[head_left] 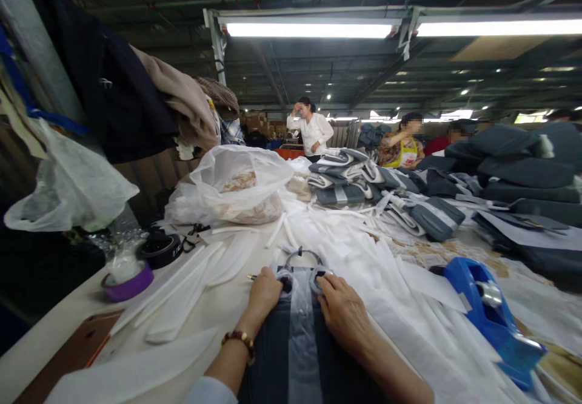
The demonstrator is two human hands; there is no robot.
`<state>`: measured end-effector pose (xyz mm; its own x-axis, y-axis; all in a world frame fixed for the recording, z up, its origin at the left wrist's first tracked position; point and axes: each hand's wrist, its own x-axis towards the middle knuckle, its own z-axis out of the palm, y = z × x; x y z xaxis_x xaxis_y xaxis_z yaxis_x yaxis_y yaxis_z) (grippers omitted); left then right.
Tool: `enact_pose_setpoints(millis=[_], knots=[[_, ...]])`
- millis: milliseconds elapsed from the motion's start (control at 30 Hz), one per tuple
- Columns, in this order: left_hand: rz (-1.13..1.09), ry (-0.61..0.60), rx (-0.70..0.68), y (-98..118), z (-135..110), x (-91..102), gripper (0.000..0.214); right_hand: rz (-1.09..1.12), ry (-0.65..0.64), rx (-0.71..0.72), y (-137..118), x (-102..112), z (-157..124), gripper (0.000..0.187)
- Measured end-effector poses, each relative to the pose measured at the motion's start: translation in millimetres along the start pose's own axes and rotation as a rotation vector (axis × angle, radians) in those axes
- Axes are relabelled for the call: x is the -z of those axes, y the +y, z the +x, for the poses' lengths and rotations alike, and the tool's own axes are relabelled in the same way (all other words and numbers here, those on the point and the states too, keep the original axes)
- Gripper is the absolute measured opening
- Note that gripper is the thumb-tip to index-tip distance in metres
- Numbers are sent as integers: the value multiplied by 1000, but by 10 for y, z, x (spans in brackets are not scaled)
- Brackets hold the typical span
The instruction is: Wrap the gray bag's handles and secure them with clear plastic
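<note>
A dark blue-grey bag [273,355] lies in front of me, with a pale translucent strip [301,337] running down its middle. Its round handle [304,251] stands up at the far end, and wrapping covers the handle's two lower ends. My left hand [266,289] is closed on the left end of the handle. A thin, pen-like thing [251,277] pokes out beside that hand; whether the hand holds it I cannot tell. At the handle's right end, my right hand [341,307] grips the wrapped part with bent fingers.
White foam strips [186,295] and white sheets [354,252] cover much of the table. A blue tape dispenser [482,307] stands right; purple tape [130,286], black tape [159,247] and a phone [73,349] lie left. Bag stacks [345,176] and several people are beyond.
</note>
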<state>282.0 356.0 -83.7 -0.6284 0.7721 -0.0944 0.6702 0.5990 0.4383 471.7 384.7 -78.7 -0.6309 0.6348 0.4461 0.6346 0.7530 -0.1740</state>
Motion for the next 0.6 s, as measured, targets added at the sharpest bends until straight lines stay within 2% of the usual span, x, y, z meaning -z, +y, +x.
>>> enact_pose_setpoints(millis=[133,267,467,600], knots=[[-79,-36,75,-46,66,16,24,-29,-88,-62,67,-185,106,21],[-155,-60,116,-65,107,4,23,-28,-98,-119,105,-289,66,25],[-142,13,122,-54,90,2,18,-48,-102,-126,119,-329,108,27],[-106,24,104,-29,41,-26,19,-52,-145,-134,77,-288,165,17]])
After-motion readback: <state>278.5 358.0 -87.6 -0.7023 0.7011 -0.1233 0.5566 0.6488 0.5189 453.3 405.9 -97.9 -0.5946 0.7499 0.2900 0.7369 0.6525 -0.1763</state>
